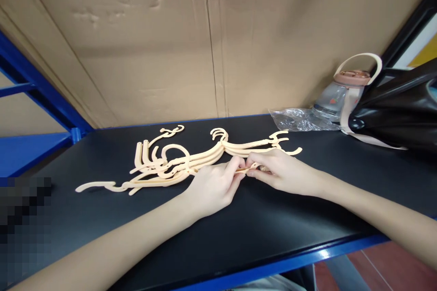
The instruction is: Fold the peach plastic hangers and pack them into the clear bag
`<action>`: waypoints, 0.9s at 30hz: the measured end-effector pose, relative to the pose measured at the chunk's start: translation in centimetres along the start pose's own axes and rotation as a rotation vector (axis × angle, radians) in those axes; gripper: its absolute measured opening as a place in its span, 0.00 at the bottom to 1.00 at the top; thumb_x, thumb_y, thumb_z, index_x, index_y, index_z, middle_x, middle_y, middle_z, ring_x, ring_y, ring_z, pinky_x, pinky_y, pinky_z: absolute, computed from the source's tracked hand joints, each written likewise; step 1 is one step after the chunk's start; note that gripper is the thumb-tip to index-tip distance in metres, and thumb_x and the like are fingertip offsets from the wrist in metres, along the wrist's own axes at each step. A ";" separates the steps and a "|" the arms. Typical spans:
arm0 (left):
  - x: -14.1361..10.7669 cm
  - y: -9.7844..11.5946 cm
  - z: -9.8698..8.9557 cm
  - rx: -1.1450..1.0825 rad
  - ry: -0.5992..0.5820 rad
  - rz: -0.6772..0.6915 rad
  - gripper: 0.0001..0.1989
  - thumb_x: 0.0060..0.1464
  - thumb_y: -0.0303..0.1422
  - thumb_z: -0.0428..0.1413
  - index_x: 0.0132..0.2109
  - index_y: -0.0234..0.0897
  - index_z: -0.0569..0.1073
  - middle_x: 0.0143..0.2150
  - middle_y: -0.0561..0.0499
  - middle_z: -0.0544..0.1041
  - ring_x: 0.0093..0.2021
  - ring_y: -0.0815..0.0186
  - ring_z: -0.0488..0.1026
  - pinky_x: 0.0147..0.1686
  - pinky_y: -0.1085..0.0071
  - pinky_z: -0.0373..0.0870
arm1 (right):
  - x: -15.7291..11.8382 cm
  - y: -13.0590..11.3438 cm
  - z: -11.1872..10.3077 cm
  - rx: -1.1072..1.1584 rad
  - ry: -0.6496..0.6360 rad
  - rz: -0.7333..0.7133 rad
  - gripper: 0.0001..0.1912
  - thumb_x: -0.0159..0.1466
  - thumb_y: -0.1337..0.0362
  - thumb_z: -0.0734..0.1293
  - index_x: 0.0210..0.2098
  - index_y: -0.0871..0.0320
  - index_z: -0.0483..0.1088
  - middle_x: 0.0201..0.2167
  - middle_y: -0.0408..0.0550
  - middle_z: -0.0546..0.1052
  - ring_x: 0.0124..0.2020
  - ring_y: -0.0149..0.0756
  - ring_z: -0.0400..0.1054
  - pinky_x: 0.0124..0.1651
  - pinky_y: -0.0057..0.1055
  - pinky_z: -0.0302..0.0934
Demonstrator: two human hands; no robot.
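Both my hands meet near the front middle of the table, pinching the right-hand arm of a cream plastic clothes hanger [160, 183]. My left hand [211, 186] grips it with thumb and forefinger. Right beside it, my right hand [288, 172] is closed on the end of the same arm, and the fingers partly hide the join there. The hanger's other arm reaches out to the left and ends in a curved piece. Just behind my hands lie several more cream hangers [205, 157], overlapping, with their hooks pointing to the back.
Loose-looking hanger parts [145, 152] lie at the left of the pile. At the back right are a crumpled clear plastic bag [298, 119], a clear water bottle [332, 95] with a strap, and a black bag [399, 104]. Cardboard [153, 54] stands behind the black tabletop [273, 227].
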State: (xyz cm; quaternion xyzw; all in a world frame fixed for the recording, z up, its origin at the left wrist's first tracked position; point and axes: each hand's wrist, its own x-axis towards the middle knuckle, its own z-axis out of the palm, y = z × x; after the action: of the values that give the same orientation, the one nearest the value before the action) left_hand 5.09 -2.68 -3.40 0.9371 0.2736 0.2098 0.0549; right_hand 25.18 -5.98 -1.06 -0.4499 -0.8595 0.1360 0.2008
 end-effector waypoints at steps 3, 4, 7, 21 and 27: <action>-0.1 0.0 0.1 -0.007 -0.014 -0.018 0.06 0.62 0.30 0.44 0.45 0.39 0.63 0.35 0.53 0.77 0.31 0.64 0.75 0.23 0.73 0.60 | 0.0 0.1 0.3 -0.025 0.001 0.009 0.07 0.67 0.65 0.60 0.34 0.58 0.67 0.27 0.44 0.74 0.28 0.32 0.68 0.30 0.26 0.57; -0.1 -0.1 0.1 0.006 -0.006 -0.022 0.06 0.62 0.31 0.45 0.45 0.39 0.63 0.35 0.53 0.77 0.31 0.64 0.75 0.23 0.73 0.60 | 0.0 0.2 0.4 -0.045 0.009 0.006 0.07 0.67 0.64 0.59 0.35 0.58 0.67 0.28 0.44 0.75 0.28 0.33 0.69 0.30 0.27 0.58; -0.1 -0.1 0.1 0.052 0.028 -0.027 0.05 0.61 0.31 0.45 0.44 0.39 0.64 0.34 0.54 0.77 0.30 0.63 0.74 0.22 0.72 0.59 | -0.1 0.3 0.4 -0.180 0.039 -0.023 0.07 0.67 0.63 0.60 0.41 0.56 0.67 0.33 0.46 0.77 0.32 0.36 0.71 0.33 0.28 0.59; -0.1 -0.3 0.0 0.279 0.047 0.103 0.07 0.62 0.28 0.43 0.42 0.35 0.65 0.30 0.52 0.75 0.28 0.64 0.73 0.21 0.72 0.60 | -0.4 1.7 -2.9 -0.516 0.172 -0.105 0.13 0.66 0.56 0.61 0.33 0.57 0.71 0.28 0.45 0.73 0.32 0.36 0.66 0.43 0.33 0.57; -0.2 -0.3 0.3 0.439 0.193 0.200 0.09 0.57 0.22 0.48 0.44 0.35 0.66 0.32 0.53 0.75 0.30 0.66 0.73 0.23 0.72 0.63 | -0.5 0.8 -2.6 -0.547 0.084 -0.098 0.14 0.69 0.61 0.56 0.35 0.58 0.70 0.29 0.46 0.73 0.33 0.37 0.66 0.42 0.34 0.56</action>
State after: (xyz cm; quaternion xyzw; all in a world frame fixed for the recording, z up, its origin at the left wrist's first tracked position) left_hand 4.88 -2.52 -3.81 0.9246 0.2222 0.2384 -0.1971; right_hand 27.25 -5.86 0.84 -0.4506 -0.8759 -0.1298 0.1138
